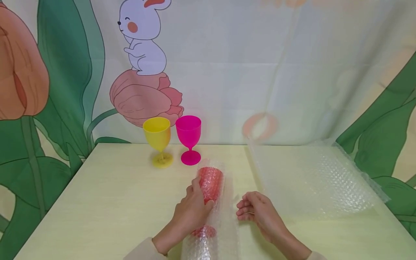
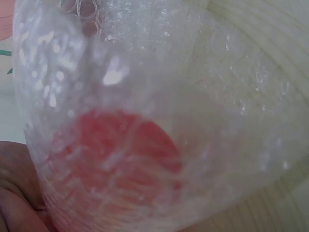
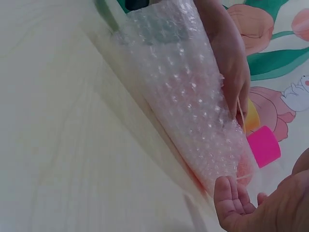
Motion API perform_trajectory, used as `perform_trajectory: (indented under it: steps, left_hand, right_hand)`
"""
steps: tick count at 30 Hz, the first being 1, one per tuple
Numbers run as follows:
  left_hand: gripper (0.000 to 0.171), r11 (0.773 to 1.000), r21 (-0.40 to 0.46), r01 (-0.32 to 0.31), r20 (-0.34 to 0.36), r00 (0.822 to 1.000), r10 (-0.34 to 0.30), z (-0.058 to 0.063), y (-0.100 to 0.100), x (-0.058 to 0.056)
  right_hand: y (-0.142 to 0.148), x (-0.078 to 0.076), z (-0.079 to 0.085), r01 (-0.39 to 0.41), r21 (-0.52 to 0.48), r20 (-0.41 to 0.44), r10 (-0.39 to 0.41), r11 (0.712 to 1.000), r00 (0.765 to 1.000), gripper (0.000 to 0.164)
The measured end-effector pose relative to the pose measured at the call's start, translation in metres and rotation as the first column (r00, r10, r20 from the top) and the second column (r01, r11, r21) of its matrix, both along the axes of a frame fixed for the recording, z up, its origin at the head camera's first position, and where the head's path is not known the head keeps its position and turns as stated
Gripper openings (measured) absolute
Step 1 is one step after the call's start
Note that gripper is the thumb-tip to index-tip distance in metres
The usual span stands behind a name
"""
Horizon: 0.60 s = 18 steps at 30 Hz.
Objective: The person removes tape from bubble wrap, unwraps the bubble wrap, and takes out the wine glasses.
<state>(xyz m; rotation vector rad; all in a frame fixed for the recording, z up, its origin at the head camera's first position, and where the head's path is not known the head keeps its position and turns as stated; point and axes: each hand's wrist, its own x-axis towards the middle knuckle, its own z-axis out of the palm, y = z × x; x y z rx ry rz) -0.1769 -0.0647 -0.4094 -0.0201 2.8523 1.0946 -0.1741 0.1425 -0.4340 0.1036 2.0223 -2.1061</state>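
A red goblet lies on its side inside a layer of bubble wrap, its bowl pointing toward the back of the table. Curled over its left side, my left hand grips the goblet through the wrap. In the left wrist view the goblet's round red base shows blurred through the plastic. My right hand is held just right of the roll, fingers loosely bent and holding nothing. From the right wrist view, its fingertips are close to the wrap's edge; contact cannot be told.
A yellow goblet and a magenta goblet stand upright at the back, left of the wrapped one. Another sheet of bubble wrap lies flat on the right of the pale table. A printed curtain hangs behind.
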Motion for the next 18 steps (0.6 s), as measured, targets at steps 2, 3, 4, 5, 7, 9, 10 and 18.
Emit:
perform_trajectory:
  steps: [2,3,4,5,7,9,10,18]
  left_hand:
    - [0.081,1.0,0.0,0.002,-0.002,1.0,-0.002,0.0,0.0,0.0]
    - [0.081,1.0,-0.001,0.002,-0.002,1.0,-0.002,0.0,0.0,0.0]
    - [0.081,1.0,-0.001,0.002,-0.001,1.0,-0.002,0.0,0.0,0.0]
    - [0.081,1.0,-0.001,0.003,0.0,1.0,-0.003,0.0,0.0,0.0]
    - [0.081,1.0,0.001,0.003,0.005,1.0,-0.003,0.0,-0.001,0.0]
    - [0.082,1.0,0.001,0.004,0.009,1.0,-0.004,0.001,-0.001,0.0]
    - [0.082,1.0,0.002,0.004,0.01,1.0,-0.004,0.001,-0.001,0.0]
    - [0.081,1.0,0.002,0.009,0.016,1.0,-0.009,0.0,-0.002,0.0]
  right_hand:
    - [-0.001,0.003,0.0,0.026,0.037,0.0,-0.026,0.999,1.0,0.024]
    - [-0.002,0.005,0.0,0.033,0.059,0.0,-0.033,0.998,0.999,0.025]
    - [-0.003,0.006,0.0,0.038,0.085,0.0,-0.039,0.996,0.999,0.026]
    - [-0.005,0.007,0.0,0.043,0.109,0.003,-0.043,0.993,0.999,0.028]
    - [-0.006,0.007,0.0,0.035,0.156,0.006,-0.037,0.987,0.999,0.029]
    - [-0.008,0.006,0.0,0.013,0.221,0.014,-0.017,0.975,1.0,0.034]
    - [-0.009,0.005,-0.001,0.0,0.25,0.016,-0.005,0.968,1.0,0.037]
    - [-0.011,0.004,-0.002,0.043,0.379,-0.117,0.002,0.924,0.993,0.047]
